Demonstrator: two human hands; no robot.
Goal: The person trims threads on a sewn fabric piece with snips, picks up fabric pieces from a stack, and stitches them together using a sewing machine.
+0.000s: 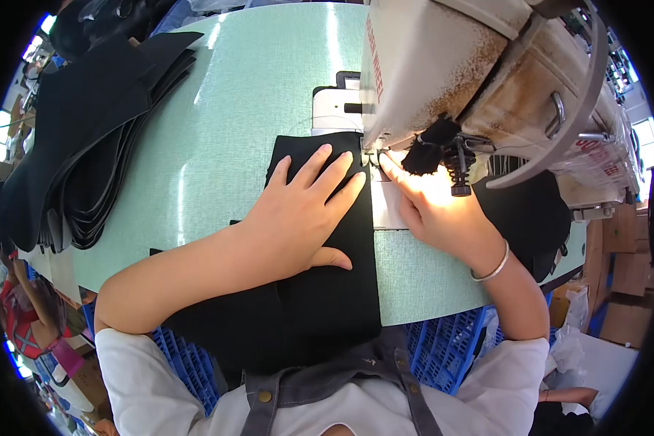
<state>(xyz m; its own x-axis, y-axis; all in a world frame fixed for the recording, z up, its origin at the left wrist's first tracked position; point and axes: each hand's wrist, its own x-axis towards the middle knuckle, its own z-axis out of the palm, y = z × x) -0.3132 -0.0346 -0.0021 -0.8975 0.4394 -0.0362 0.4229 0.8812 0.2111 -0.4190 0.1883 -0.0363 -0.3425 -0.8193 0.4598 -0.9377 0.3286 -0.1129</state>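
A black fabric piece (320,291) lies on the pale green table (232,131) and runs up to the needle of a white sewing machine (472,80). My left hand (305,211) rests flat on the fabric, fingers spread, just left of the needle. My right hand (436,207) lies on the machine bed under the lamp, its fingertips at the fabric's edge by the presser foot (373,156). A silver bangle (493,267) circles my right wrist.
A thick stack of black fabric pieces (87,138) sits at the table's left. Blue plastic crates (443,349) stand below the table's front edge. Cardboard boxes (625,276) are at the right. Another person in red (22,320) is at the far left.
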